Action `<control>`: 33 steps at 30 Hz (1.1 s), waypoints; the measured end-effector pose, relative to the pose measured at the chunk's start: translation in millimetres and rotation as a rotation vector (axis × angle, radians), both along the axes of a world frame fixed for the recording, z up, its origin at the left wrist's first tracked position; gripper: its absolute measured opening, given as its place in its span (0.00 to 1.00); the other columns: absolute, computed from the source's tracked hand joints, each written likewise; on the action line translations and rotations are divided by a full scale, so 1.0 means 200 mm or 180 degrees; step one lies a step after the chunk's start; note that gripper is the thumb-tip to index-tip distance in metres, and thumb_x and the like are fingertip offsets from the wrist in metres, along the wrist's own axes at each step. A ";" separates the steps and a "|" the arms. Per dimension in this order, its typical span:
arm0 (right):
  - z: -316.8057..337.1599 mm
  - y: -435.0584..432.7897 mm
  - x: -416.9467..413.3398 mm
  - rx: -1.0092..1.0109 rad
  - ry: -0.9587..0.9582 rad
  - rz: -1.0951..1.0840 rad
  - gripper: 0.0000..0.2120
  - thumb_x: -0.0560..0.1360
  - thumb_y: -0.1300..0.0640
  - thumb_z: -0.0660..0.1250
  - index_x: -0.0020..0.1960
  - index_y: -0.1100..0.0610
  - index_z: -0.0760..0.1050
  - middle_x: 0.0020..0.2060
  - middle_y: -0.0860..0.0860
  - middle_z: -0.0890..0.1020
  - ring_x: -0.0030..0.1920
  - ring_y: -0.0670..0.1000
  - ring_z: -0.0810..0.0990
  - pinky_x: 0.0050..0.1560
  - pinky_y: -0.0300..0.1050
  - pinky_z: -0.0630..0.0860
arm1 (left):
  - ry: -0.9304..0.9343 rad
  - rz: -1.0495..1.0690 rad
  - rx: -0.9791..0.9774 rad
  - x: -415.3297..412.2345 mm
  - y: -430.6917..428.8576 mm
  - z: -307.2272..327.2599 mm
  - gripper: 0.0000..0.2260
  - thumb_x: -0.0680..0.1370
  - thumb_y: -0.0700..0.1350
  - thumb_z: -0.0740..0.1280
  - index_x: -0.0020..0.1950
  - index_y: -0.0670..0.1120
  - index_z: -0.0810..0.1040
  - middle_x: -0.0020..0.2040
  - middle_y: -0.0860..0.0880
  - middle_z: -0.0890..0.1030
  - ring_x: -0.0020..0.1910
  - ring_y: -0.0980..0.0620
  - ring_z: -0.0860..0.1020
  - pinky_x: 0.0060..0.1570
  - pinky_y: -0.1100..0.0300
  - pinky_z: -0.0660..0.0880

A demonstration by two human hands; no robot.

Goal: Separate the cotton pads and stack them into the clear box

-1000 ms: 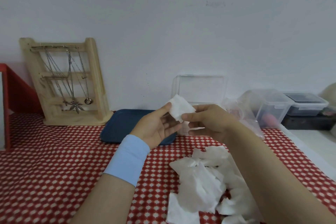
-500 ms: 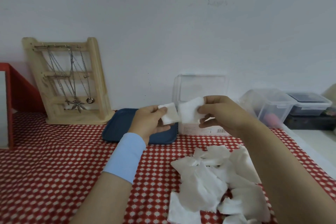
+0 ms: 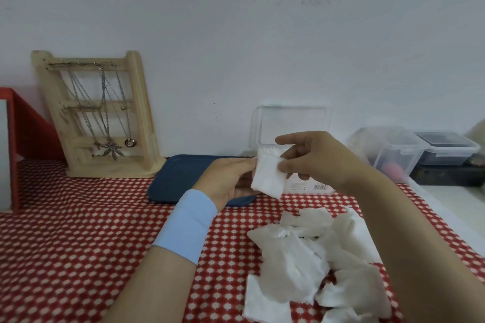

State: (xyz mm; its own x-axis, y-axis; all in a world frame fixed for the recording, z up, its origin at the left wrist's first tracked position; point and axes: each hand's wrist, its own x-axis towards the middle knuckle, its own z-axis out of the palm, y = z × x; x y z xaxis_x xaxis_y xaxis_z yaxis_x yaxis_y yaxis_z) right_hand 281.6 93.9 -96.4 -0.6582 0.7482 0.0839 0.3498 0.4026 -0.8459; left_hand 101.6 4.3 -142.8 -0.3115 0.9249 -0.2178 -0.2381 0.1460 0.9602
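Note:
A white cotton pad [image 3: 267, 176] hangs in the air in front of the clear box [image 3: 291, 126]. My left hand [image 3: 228, 181] holds the pad's left edge and my right hand [image 3: 312, 157] pinches its right edge between thumb and fingers. The box stands against the wall with its lid raised, and white pads [image 3: 270, 151] show inside it; its lower part is hidden behind my hands. A loose heap of cotton pads [image 3: 309, 259] lies on the red checked cloth [image 3: 78, 244] below my right forearm.
A dark blue tray [image 3: 183, 176] lies behind my left hand. A wooden rack with necklaces [image 3: 97, 115] leans on the wall at left, beside a red shelf [image 3: 23, 126]. Clear lidded containers [image 3: 393, 149] stand at right near the table's edge.
Half a second ago each hand held its own pad, slightly apart. Now the hands have come together and lower, both holding one visible pad in front of the box.

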 end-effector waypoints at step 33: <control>-0.12 0.10 0.09 0.0883 -0.3115 0.0488 0.24 0.70 0.59 0.77 0.65 0.49 0.80 0.54 0.46 0.81 0.47 0.49 0.81 0.41 0.39 0.75 | 0.0702 -0.0025 0.0017 0.05 0.03 -0.03 0.11 0.76 0.33 0.72 0.56 0.43 0.81 0.54 0.46 0.85 0.51 0.49 0.85 0.45 0.58 0.84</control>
State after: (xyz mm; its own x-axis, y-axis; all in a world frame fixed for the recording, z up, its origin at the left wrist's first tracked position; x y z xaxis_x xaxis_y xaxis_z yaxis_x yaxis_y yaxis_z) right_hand 299.2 113.1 -119.9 -0.6179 0.6864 -0.3835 0.7643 0.6388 -0.0883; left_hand 112.4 11.1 -149.1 -0.3440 0.9284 -0.1404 -0.0212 0.1418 0.9897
